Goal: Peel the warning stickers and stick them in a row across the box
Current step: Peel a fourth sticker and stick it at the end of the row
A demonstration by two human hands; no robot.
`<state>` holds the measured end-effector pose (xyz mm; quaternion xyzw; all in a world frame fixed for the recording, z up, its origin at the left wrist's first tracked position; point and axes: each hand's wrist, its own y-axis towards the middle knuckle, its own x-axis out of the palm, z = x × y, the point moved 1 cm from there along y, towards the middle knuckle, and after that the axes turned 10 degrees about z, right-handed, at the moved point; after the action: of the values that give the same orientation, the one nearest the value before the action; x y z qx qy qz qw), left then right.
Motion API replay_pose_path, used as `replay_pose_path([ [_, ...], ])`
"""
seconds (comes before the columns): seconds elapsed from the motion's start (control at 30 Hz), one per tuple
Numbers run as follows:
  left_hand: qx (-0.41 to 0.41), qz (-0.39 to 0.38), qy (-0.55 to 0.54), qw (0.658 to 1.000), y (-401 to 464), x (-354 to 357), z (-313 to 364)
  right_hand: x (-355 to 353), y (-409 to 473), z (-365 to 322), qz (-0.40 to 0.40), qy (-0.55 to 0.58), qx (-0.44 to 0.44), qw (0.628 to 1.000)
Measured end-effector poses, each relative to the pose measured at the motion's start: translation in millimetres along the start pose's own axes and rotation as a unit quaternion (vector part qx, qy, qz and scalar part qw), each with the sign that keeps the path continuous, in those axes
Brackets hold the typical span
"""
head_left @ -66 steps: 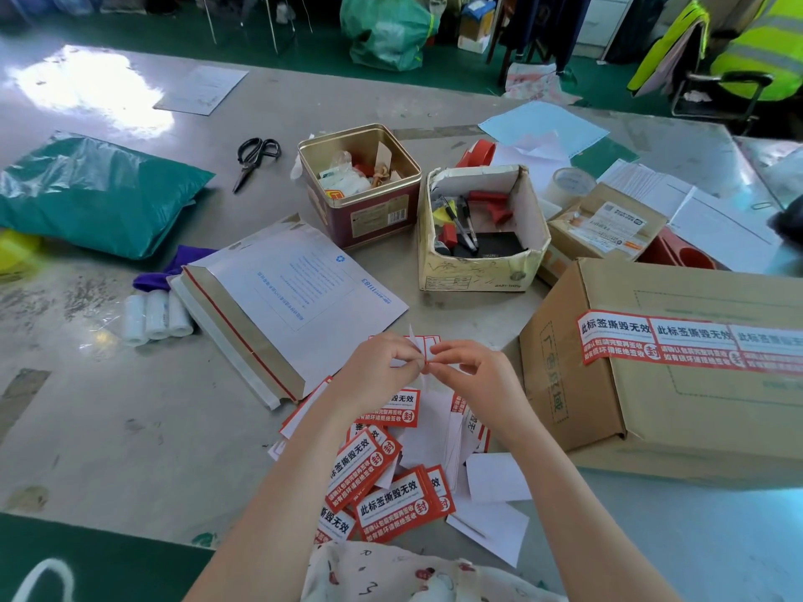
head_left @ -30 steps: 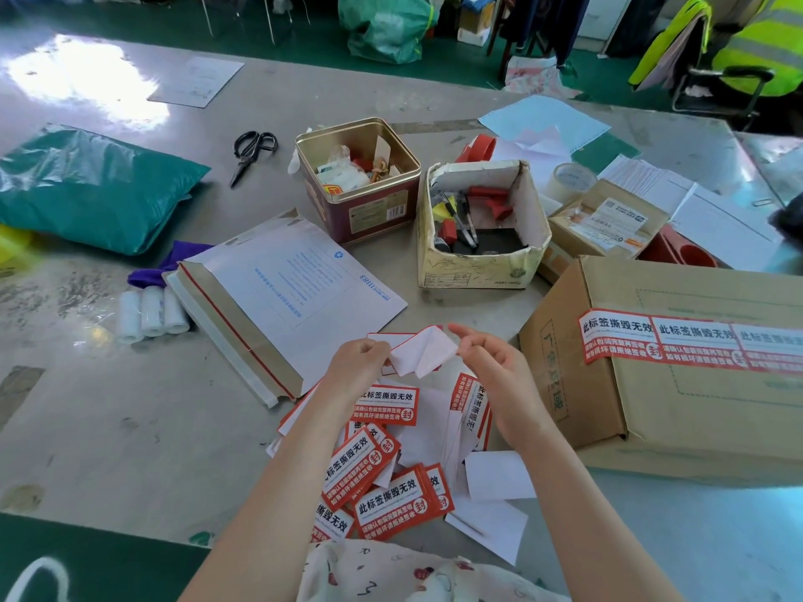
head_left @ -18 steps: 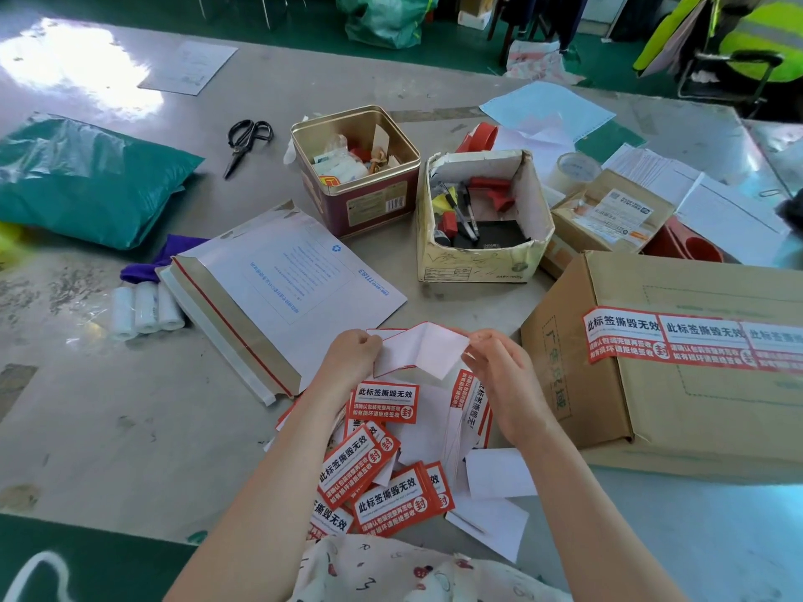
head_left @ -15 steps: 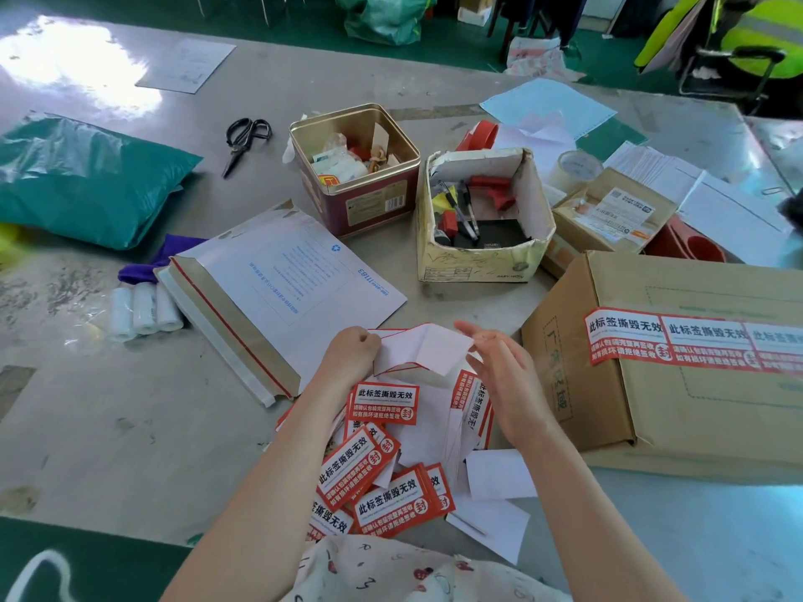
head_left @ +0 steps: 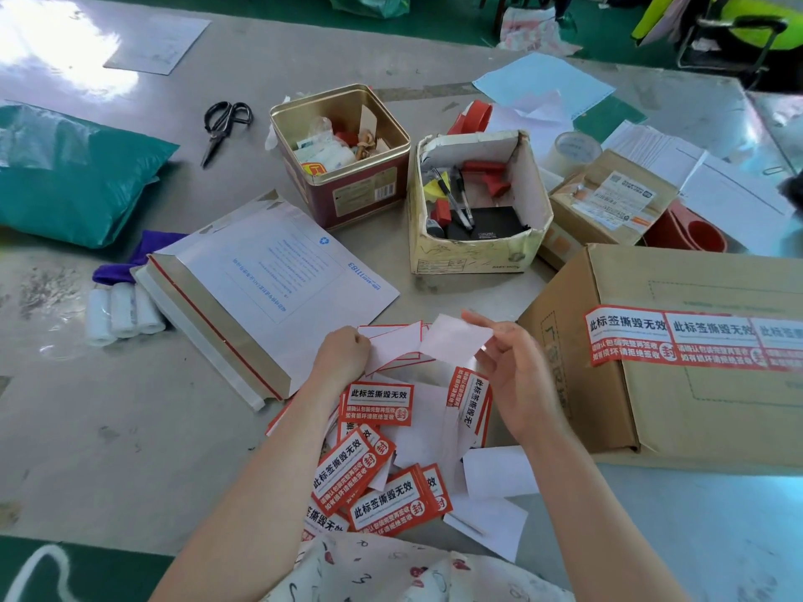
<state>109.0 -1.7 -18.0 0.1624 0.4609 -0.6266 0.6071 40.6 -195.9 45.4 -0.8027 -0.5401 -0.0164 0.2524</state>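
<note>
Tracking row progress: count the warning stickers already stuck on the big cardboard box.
3, side by side on the box: left sticker, middle sticker, right sticker, cut off by the frame edge; more may lie beyond.

We see two bare forearms reaching up from 6 o'clock toward the centre. Our left hand (head_left: 341,356) is curled into a loose fist, thumb and fingers pinching at its 2 o'clock edge. Our right hand (head_left: 515,371) sits just beside it at 3 o'clock, palm turned left, fingers (head_left: 478,320) extended toward 11 o'clock.
</note>
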Motion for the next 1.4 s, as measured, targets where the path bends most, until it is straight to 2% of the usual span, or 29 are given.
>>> replay_pose_path([
  [0.27, 0.016, 0.075, 0.059, 0.995, 6, 9, -8, -6, 1, 0, 0.105, -0.096, -0.002, 0.990],
  [0.53, 0.026, 0.102, 0.090, 0.990, -3, 2, -3, -2, -1, -4, 0.100, -0.181, -0.010, 0.978],
  [0.63, 0.040, 0.097, 0.048, 0.993, -7, -8, 6, 2, -3, -10, 0.083, -0.217, -0.014, 0.973],
  [0.77, 0.151, 0.052, -0.109, 0.981, -31, -34, 41, 9, -7, -17, 0.077, -0.294, -0.038, 0.952],
  [0.87, 0.229, 0.006, -0.142, 0.963, -55, -53, 68, 16, -13, -22, 0.065, -0.332, -0.072, 0.938],
  [0.97, 0.267, -0.018, -0.117, 0.956, -67, -61, 79, 21, -22, -32, 0.049, -0.351, -0.100, 0.930],
  [1.1, 0.300, 0.001, -0.090, 0.950, -82, -69, 84, 24, -39, -46, 0.032, -0.344, -0.125, 0.930],
  [1.27, 0.350, 0.045, -0.047, 0.934, -103, -80, 95, 20, -51, -59, 0.023, -0.339, -0.150, 0.929],
  [1.4, 0.359, 0.102, -0.032, 0.927, -118, -85, 106, 9, -59, -77, 0.020, -0.308, -0.171, 0.936],
])
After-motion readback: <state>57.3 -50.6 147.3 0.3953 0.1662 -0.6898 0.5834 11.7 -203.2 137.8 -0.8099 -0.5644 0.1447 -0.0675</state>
